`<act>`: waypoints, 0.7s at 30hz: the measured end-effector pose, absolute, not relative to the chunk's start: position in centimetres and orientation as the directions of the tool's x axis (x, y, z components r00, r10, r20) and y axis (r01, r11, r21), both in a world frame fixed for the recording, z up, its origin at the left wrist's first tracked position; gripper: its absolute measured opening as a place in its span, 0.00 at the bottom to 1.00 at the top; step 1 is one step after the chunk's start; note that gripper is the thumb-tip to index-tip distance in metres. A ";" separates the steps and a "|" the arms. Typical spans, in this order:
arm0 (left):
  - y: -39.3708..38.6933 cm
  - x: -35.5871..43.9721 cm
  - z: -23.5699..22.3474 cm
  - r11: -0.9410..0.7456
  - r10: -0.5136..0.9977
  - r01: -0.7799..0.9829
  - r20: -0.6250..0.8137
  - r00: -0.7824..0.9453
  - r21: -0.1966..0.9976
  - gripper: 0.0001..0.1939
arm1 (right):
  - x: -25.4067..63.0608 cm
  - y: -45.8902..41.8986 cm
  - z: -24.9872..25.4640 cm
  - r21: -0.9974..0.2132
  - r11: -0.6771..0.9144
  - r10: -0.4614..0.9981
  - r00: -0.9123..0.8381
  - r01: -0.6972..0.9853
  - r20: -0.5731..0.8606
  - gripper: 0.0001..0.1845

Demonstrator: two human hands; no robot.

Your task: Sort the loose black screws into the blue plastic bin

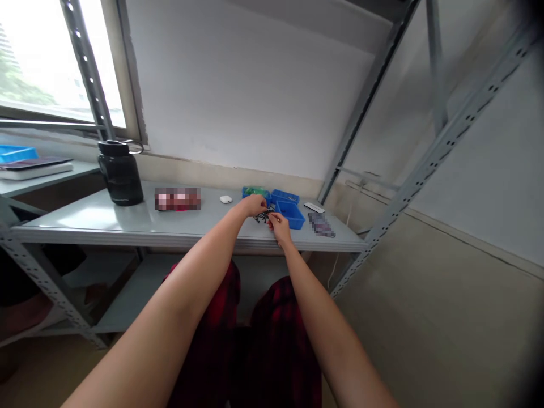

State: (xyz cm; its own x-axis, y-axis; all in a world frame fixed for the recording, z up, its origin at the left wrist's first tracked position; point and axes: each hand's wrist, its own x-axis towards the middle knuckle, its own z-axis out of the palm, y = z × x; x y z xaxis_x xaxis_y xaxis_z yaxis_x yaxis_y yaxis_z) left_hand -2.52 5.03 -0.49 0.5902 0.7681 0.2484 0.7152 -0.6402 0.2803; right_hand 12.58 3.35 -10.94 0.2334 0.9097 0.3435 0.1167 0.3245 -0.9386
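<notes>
Several small black pieces [262, 217], perhaps screws, lie in a loose pile on the grey shelf top. My left hand [255, 203] reaches over the far side of that pile, its fingers bent down and closed together; what they hold is too small to make out. Close by on the right, my right hand [279, 225] is closed in a pinch near the shelf's front edge, with a tiny thing at the fingertips that I cannot name. Just beyond the right hand sits an open blue tray [297, 221]. Another blue tray [268, 199] with green contents stands behind my left hand.
A third blue tray [287, 196] stands at the back. A black bottle [122, 175], a blurred-out reddish item [177, 199] and a white earbud case [225, 199] are to the left. On the right lie a white object [314, 208] and a blurred-out flat item [322, 225], near the metal upright [408, 192].
</notes>
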 end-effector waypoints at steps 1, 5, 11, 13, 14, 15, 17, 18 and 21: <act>5.1 -2.4 -0.6 -0.644 0.765 0.715 0.247 0.594 0.273 0.11 | 12.6 3.3 -10.9 -0.939 0.327 0.912 0.225 0.110 0.344 0.19; 5.4 -1.5 -1.2 -0.630 0.776 0.739 0.225 0.589 0.240 0.13 | 12.5 3.4 -10.9 -0.939 0.335 0.911 0.227 0.079 0.344 0.17; 5.8 -1.3 -1.7 -0.637 0.771 0.734 0.216 0.600 0.235 0.14 | 12.5 3.8 -11.2 -0.936 0.342 0.905 0.237 0.084 0.352 0.17; 5.9 -1.5 -1.8 -0.634 0.774 0.738 0.210 0.598 0.231 0.14 | 12.6 3.9 -11.3 -0.936 0.337 0.906 0.234 0.103 0.352 0.17; 5.9 -1.6 -1.8 -0.630 0.776 0.741 0.204 0.596 0.231 0.14 | 12.6 4.0 -11.4 -0.936 0.334 0.907 0.234 0.110 0.351 0.16; 6.0 -1.7 -1.8 -0.626 0.779 0.745 0.197 0.594 0.231 0.14 | 12.6 4.0 -11.4 -0.936 0.333 0.906 0.236 0.113 0.351 0.16; 5.9 -1.7 -1.7 -0.615 0.789 0.753 0.185 0.587 0.234 0.13 | 12.5 4.0 -11.4 -0.934 0.339 0.898 0.256 0.116 0.358 0.16; 5.9 -1.6 -1.6 -0.610 0.792 0.756 0.181 0.583 0.236 0.13 | 12.5 3.9 -11.4 -0.931 0.345 0.892 0.268 0.120 0.365 0.16; 5.7 -1.1 -1.5 -0.600 0.800 0.760 0.177 0.573 0.250 0.12 | 12.6 3.8 -11.3 -0.927 0.345 0.885 0.276 0.149 0.374 0.17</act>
State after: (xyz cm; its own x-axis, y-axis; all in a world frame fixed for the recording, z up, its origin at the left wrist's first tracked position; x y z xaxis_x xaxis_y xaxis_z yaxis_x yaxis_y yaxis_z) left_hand -1.13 5.75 -1.46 0.5729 0.8002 0.1775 0.7601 -0.5996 0.2505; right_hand 12.55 3.81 -11.31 0.2764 0.8851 0.3743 0.1489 0.3453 -0.9266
